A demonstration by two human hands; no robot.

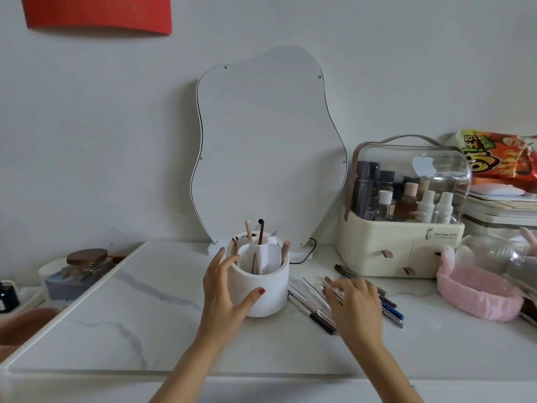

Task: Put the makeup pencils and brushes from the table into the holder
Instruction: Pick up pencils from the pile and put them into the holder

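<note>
**Right hand reaches for the loose pencils while the left steadies the holder**

The right hand [353, 303] lies over the scatter of makeup pencils and brushes [316, 311] on the marble table [139, 324], fingers stretched forward and slightly spread; it is blurred, and whether a fingertip already pinches a pencil cannot be told. The left hand [225, 289] cups the side of the white holder [263, 289], thumb pressed on its front wall and fingers curving round its left rim. The holder stands upright just left of the loose pencils, and several brushes and pencils already stand in its outer compartments around a raised centre tube.

The step in hand looks like picking the next item from the pile, with many pieces left on the table. The next move likely calls for singling out one pencil from its touching neighbours, lifting it end-up and dropping it into a free compartment while the left hand keeps the holder from tipping.
</note>
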